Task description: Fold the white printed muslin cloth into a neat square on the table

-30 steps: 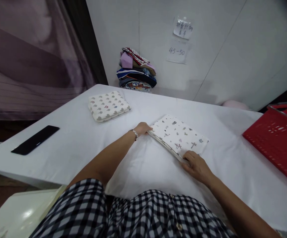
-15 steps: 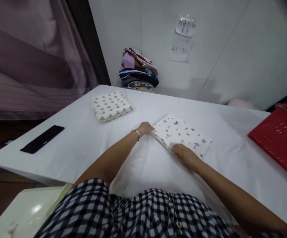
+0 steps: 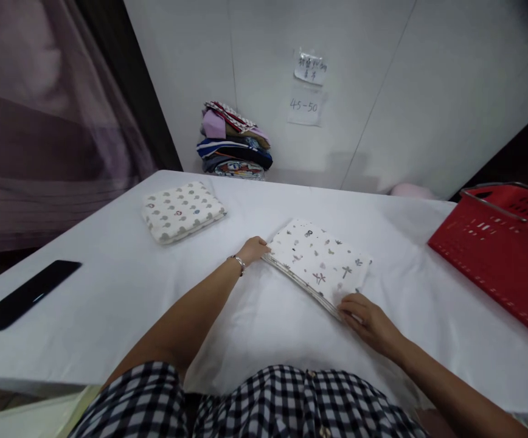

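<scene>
A folded white cloth (image 3: 321, 255) printed with small palm trees and animals lies flat on the white-covered table (image 3: 191, 298). At its left corner, my left hand (image 3: 252, 249) pinches the layered edge, a bracelet on the wrist. My right hand (image 3: 367, 319) grips the near right corner, thumb and fingers closed about the layers. Between the two hands the folded edge shows several layers. To the left sits a second folded cloth (image 3: 182, 211), white with grey rounded shapes, which neither hand touches.
A black flat phone-like slab (image 3: 27, 295) lies at the table's left. On the right stands a red plastic basket (image 3: 496, 249) with a metal handle. Behind the table's far edge rises a stack of folded fabrics (image 3: 234, 146) against the wall, below paper signs (image 3: 306, 106).
My right hand has slid along the near edge to the cloth's right corner. My left hand keeps its hold on the left corner. The view has shifted rightward.
</scene>
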